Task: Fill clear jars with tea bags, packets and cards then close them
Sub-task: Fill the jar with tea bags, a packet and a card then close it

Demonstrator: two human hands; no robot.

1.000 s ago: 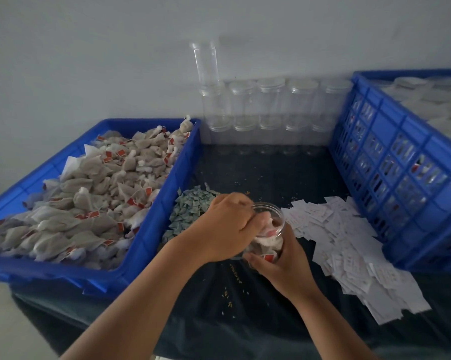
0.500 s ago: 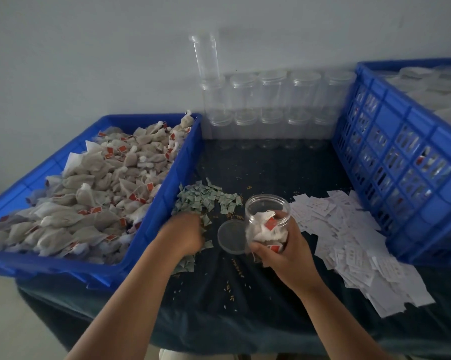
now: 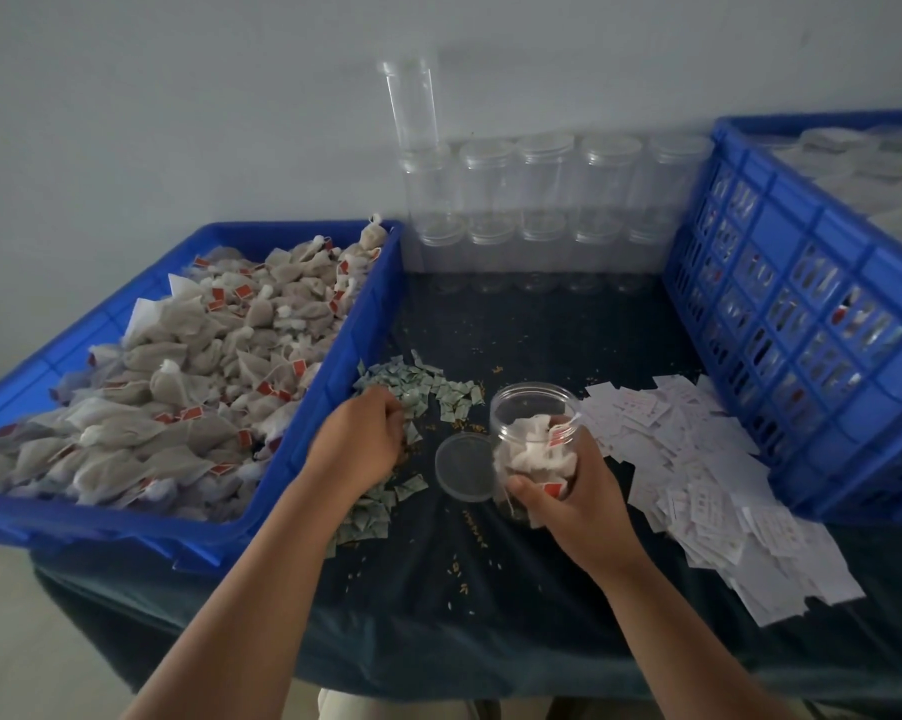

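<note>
Left hand (image 3: 358, 439) now off jar (image 3: 534, 407), among packets (image 3: 418, 392), perhaps pinching.

Packing workshop: blue crate (image 3: 342, 335) of bulk tea bags (image 3: 189, 376), stacked empty jars (image 3: 542, 200).

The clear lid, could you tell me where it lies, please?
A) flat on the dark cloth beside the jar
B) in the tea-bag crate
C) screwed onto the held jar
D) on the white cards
A: the lid lies flat on the cloth, next to the open jar the right hand holds.
</note>
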